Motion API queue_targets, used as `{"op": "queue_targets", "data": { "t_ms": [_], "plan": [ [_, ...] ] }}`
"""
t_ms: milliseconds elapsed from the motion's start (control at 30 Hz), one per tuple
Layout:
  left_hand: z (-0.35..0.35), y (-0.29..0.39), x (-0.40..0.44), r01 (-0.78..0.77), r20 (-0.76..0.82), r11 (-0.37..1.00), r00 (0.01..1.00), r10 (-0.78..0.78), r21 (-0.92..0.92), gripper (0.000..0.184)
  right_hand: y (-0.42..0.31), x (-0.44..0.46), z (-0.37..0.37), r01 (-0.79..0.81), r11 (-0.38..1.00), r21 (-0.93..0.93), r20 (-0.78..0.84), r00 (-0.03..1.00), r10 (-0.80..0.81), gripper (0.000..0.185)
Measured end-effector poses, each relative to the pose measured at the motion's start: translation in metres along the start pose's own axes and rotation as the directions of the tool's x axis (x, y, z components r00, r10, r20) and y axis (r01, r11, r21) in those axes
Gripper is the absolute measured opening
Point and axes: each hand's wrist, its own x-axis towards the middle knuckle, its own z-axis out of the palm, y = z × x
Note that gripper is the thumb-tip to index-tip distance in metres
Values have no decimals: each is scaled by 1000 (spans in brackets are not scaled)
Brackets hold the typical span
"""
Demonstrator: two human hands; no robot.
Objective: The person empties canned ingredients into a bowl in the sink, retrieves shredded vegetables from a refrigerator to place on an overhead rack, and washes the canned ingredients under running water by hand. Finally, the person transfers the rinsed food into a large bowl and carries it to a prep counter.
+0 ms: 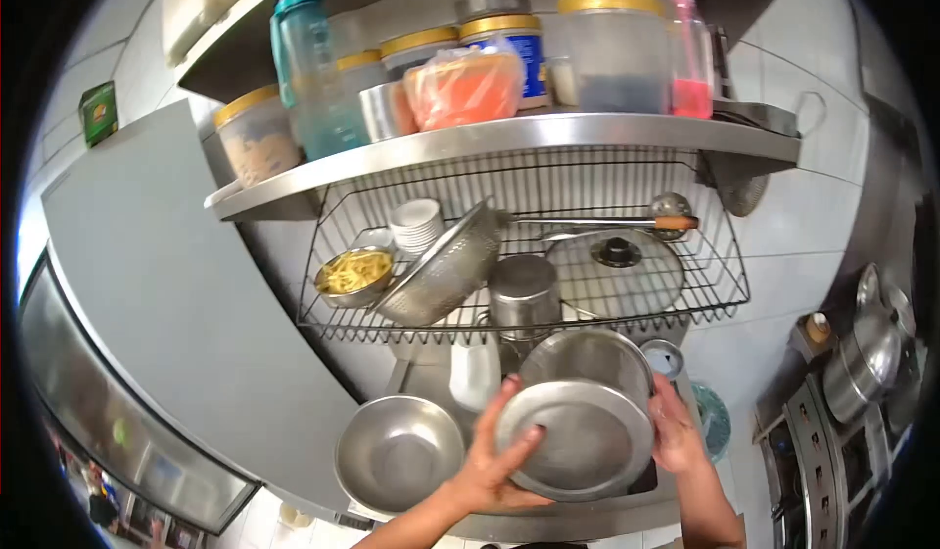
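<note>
My left hand (493, 456) grips a shallow round metal dish (585, 441) by its left rim, the thumb laid across its face. Just behind the dish, and partly covered by it, is a deeper steel pot (587, 358). My right hand (676, 429) is closed at the right side of the pot and dish, its fingertips by the pot's rim; the dish's edge lies close to its thumb. A wide steel bowl (399, 451) sits on the counter left of my left hand. A white container (474, 373) stands behind that hand.
Above hangs a wire rack (529, 324) with a colander (441, 270), a bowl of yellow strips (354, 273), small white dishes (416, 224) and a glass lid (617, 280). A steel shelf (509, 138) holds jars and bottles. At right is a stove (813, 431) with pots.
</note>
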Motion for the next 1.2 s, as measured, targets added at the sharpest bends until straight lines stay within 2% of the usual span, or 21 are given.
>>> {"op": "queue_targets", "data": {
  "t_ms": [100, 133, 200, 233, 267, 300, 333, 400, 433, 467, 533, 567, 633, 800, 833, 867, 1000, 1067, 1100, 1133, 1200],
  "plan": [
    [-38, 15, 29, -64, -78, 968, 993, 85, 241, 108, -72, 18, 48, 237, 971, 42, 75, 968, -240, 73],
    [-51, 20, 37, -56, -94, 943, 991, 92, 327, 111, -84, 25, 56, 242, 969, 40, 69, 967, -245, 73],
    [-80, 30, 69, -44, -179, 873, 973, 148, 485, 119, -101, 32, 62, 327, 940, 101, 173, 924, -340, 75],
    [-96, 39, 99, -72, -203, 836, 955, 215, 544, 120, -107, 37, 59, 335, 937, 98, 167, 923, -347, 75],
    [-112, 44, 132, -96, -224, 794, 933, 282, 600, 121, -111, 43, 55, 290, 956, 51, 248, 924, -293, 75],
    [-124, 39, 163, -74, -307, 840, 910, 277, 538, 120, -111, 46, 52, 244, 970, 0, 323, 918, -231, 74],
    [-135, 34, 195, -54, -388, 880, 884, 262, 471, 119, -103, 47, 49, 246, 969, -1, 319, 919, -233, 74],
    [-153, 47, 256, 131, -425, 950, 905, 3, 285, 112, -87, 45, 44, 274, 951, -141, 430, 883, -190, 67],
    [-167, 30, 284, 80, -407, 939, 911, 68, 335, 109, -87, 41, 46, 193, 967, -169, 447, 889, -99, 61],
    [-181, 8, 310, 29, -386, 922, 913, 133, 385, 106, -83, 37, 47, 192, 967, -167, 448, 888, -99, 61],
    [-196, -22, 351, 79, -296, 853, 951, 91, 516, 95, -72, 30, 46, 189, 946, -262, 520, 854, -27, 58],
    [-193, -29, 362, 79, -294, 853, 951, 90, 516, 95, -65, 28, 44, 175, 954, -244, 530, 848, -20, 59],
    [-183, -37, 379, 271, -254, 834, 953, -163, 481, 101, -59, 22, 39, 175, 949, -261, 537, 843, -8, 60],
    [-175, -47, 406, 398, -222, 782, 917, -331, 480, 99, -52, 8, 24, 112, 947, -300, 517, 854, 63, 58],
    [-181, -54, 412, 421, -231, 791, 907, -353, 445, 99, -39, 5, 20, 148, 968, -202, 509, 860, -25, 56],
    [-184, -56, 415, 448, -254, 791, 893, -372, 416, 99, -35, 0, 19, 134, 972, -194, 500, 866, -19, 56],
    [-189, -55, 419, 451, -249, 741, 893, -376, 497, 99, -39, -3, 19, 140, 927, -349, 560, 824, 87, 55],
    [-168, -52, 417, 218, -100, 751, 975, -200, 624, 94, -35, -5, 19, 143, 927, -346, 583, 807, 93, 56],
    [-162, -48, 420, 203, -101, 716, 978, -183, 668, 98, -35, -4, 17, 144, 927, -345, 588, 804, 94, 56],
    [-155, -45, 424, 212, -107, 711, 976, -190, 670, 98, -33, -3, 15, 160, 932, -325, 587, 807, 66, 57],
    [-148, -44, 431, 327, -265, 690, 944, -199, 646, 100, -36, -1, 18, 168, 939, -299, 598, 800, 47, 59]
  ]
}}
